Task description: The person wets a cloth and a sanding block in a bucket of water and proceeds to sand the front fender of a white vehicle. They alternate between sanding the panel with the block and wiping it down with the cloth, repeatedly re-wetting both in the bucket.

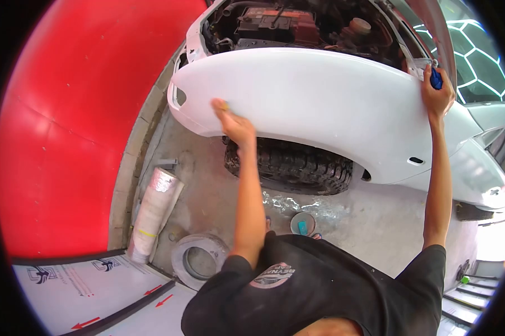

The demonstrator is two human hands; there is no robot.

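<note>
My left hand (236,126) is at the front part of a white car fender (319,89), its fingers bent and blurred by motion. A bit of yellow (224,105) shows at its fingertips, but I cannot tell what it is. Toward the fender's upper rear corner, my right hand (440,101) is closed around a small dark blue object (436,79), close to the hinge area. Below the wheel arch sits a muddy black tire (289,165).
Above the fender lies the open engine bay with a battery (272,25). A red panel (62,123) fills the left side. On the floor are a wrapped roll (154,213), a dusty ring-shaped tire (179,260) and a bucket (293,224) holding a turquoise piece (303,227).
</note>
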